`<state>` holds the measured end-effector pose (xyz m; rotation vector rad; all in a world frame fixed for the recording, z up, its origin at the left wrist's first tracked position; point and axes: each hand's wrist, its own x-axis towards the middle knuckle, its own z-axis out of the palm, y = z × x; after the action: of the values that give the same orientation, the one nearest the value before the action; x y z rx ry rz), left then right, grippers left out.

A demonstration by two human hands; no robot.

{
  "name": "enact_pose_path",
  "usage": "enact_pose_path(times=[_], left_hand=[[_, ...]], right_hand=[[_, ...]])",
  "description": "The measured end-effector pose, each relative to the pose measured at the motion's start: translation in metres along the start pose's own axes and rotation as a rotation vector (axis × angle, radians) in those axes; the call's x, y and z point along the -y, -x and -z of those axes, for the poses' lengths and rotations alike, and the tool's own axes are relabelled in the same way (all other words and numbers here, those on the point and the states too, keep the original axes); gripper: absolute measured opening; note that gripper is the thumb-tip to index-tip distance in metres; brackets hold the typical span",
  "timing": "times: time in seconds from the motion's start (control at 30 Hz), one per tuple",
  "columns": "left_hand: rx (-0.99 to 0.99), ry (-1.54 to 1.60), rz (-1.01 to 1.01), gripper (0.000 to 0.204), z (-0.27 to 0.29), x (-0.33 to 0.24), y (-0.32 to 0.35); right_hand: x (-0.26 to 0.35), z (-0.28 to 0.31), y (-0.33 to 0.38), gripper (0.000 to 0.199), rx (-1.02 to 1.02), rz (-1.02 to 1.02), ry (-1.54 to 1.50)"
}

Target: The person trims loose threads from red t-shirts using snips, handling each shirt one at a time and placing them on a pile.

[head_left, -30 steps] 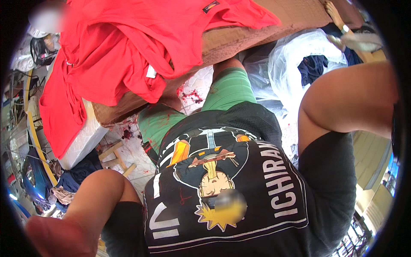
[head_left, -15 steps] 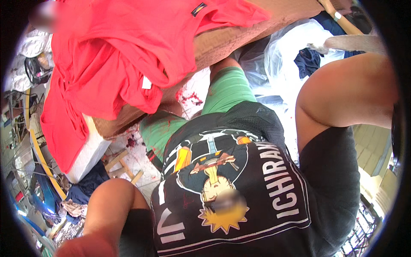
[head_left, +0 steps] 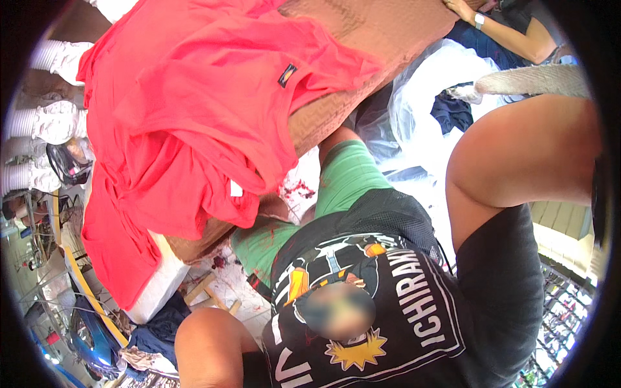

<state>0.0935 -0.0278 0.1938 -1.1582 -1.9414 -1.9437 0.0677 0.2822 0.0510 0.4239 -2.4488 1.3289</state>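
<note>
Neither of my hands shows. My bent left arm (head_left: 210, 339) leaves through the lower edge, and my bent right arm (head_left: 517, 152) runs out past the right rim. In front of me a red sleeveless garment (head_left: 187, 123) lies rumpled over a brown textured surface (head_left: 381, 39). A small dark label (head_left: 287, 75) is on its upper part and a white tag (head_left: 236, 188) on its near part. One end of the garment hangs over the near left corner. I wear a black printed shirt (head_left: 414, 310) and green shorts (head_left: 352, 171).
Another person's hand (head_left: 460, 9), with a watch on the wrist, touches the brown surface's far right edge. White translucent plastic (head_left: 414, 90) and dark cloth (head_left: 453, 111) lie at the right. White-wrapped cones (head_left: 58, 123) stand at the left. Red scraps (head_left: 299, 190) litter the floor.
The whole view has shifted, so the near part of the red garment and my shirt appear lower and more to the right. More white cones show at the left. My hands stay out of view.
</note>
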Motion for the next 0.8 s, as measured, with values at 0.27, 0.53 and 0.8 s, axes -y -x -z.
enact_pose_path(times=[0.27,0.53,0.8], left_hand=[[-0.005,0.031,0.002,0.028,0.004,0.005,-0.002],[-0.023,0.047,0.016,0.027,0.004,0.008,-0.002],[-0.034,0.055,0.019,0.026,0.003,0.007,-0.003]], right_hand=[[0.000,0.011,-0.004,0.046,-0.029,-0.024,0.027],[0.002,0.016,-0.003,0.043,-0.041,-0.040,0.043],[0.004,0.022,-0.003,0.040,-0.049,-0.039,0.043]])
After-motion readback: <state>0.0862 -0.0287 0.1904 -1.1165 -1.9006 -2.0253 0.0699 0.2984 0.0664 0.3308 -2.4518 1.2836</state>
